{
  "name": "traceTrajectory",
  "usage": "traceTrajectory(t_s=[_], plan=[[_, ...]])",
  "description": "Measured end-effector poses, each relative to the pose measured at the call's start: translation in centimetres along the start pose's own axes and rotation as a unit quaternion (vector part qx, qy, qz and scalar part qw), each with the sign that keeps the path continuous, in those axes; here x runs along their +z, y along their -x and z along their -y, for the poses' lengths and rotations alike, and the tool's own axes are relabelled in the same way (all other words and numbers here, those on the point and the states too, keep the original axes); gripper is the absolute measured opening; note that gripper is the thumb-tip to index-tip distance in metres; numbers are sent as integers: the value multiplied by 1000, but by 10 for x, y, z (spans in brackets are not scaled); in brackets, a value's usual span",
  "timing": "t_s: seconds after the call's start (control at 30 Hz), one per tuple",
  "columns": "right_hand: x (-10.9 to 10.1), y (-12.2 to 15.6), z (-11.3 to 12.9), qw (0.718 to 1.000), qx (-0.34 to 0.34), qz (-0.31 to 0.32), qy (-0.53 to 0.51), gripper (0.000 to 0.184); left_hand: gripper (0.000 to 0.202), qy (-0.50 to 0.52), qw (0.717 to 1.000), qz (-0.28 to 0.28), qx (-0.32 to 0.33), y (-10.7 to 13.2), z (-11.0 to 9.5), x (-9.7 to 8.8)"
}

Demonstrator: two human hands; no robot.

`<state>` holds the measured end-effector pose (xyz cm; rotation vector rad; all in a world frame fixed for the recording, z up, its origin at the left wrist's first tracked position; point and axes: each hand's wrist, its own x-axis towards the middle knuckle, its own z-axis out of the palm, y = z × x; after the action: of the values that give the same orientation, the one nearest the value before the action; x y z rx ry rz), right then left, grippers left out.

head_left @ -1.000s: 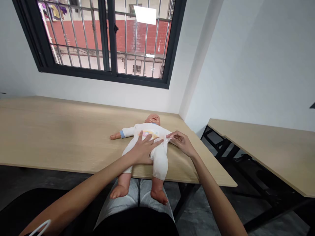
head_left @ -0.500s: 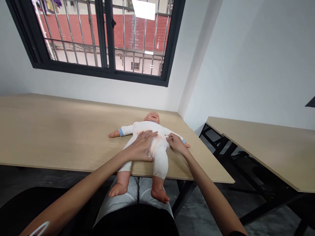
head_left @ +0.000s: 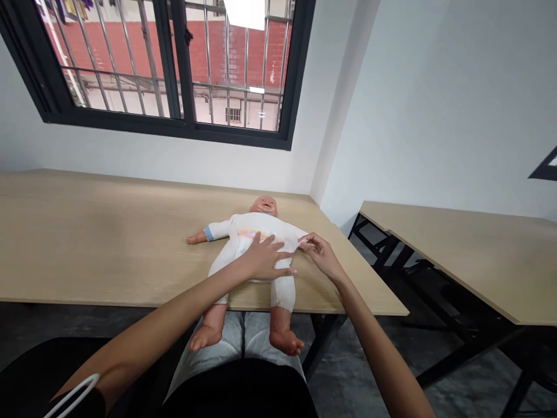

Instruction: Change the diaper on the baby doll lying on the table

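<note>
A baby doll (head_left: 256,222) in a white suit with blue cuffs lies on its back on the table, its head away from me and its feet past the near edge. Around its hips is a white diaper (head_left: 243,247) with a pastel print at the front. My left hand (head_left: 265,259) lies across the diaper's front with the fingers spread. At the hip on the right side, my right hand (head_left: 319,253) pinches what looks like the diaper's side edge between thumb and fingers. The doll's hand on that side is hidden behind mine.
The wooden table (head_left: 108,244) ends just right of the doll. A second table (head_left: 456,244) with black legs stands to the right, across a gap. Behind is a barred window (head_left: 187,125) in a white wall.
My left hand has turned and spread its fingers over the diaper's front, which now lies flatter. My right hand remains at the doll's hip, slightly farther right. The view has shifted a little.
</note>
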<state>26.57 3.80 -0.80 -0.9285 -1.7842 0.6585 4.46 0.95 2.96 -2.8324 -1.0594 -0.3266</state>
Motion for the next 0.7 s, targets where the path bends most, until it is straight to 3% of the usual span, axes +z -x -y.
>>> traceTrajectory(t_s=[0.3,0.53,0.7], plan=[[-8,14,0,999,-1,-30,18,29,58,95,995,34,22,-12,24,-4],[2,17,17,996,-84,21,13,19,66,4,999,43,-8,-28,16,3],[17,-5,22,995,-78,66,-12,20,62,-21,998,23,-59,-33,8,4]])
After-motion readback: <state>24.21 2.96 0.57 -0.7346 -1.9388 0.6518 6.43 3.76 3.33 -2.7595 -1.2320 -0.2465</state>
